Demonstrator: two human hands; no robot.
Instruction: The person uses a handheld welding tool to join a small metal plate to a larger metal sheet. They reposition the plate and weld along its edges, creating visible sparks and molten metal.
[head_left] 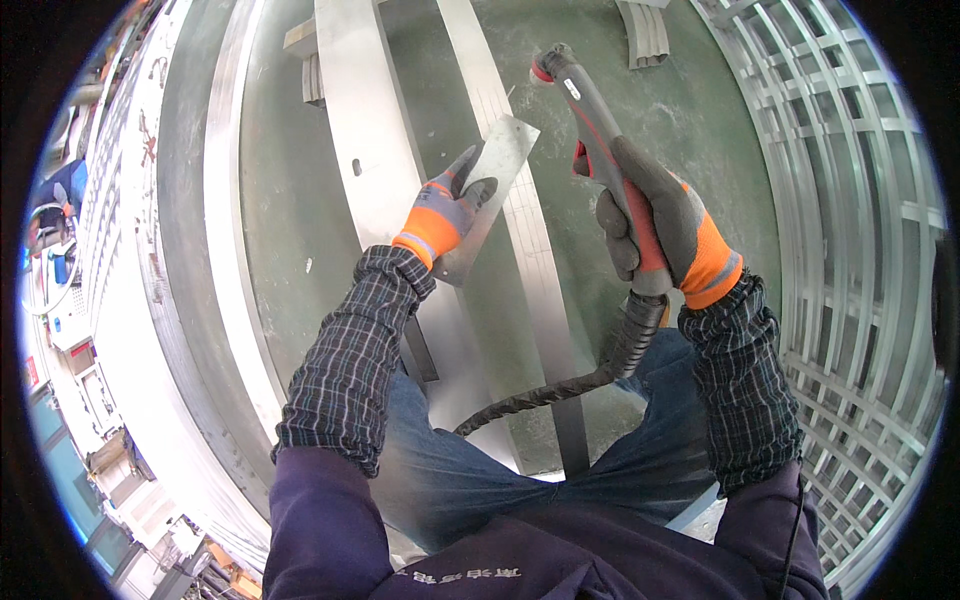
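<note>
My left hand, in a grey and orange glove, grips a flat, bare metal plate tilted above two long metal strips. My right hand, gloved the same way, is closed around the grey and red handle of a cutting torch. The torch head points up and away, to the right of the plate and apart from it. A black corrugated hose runs from the torch handle down across my knees.
Two long metal strips lie on the green floor in front of me. A metal lattice grid stands at the right. Curved metal bands and shelving sit at the left, with another person far left.
</note>
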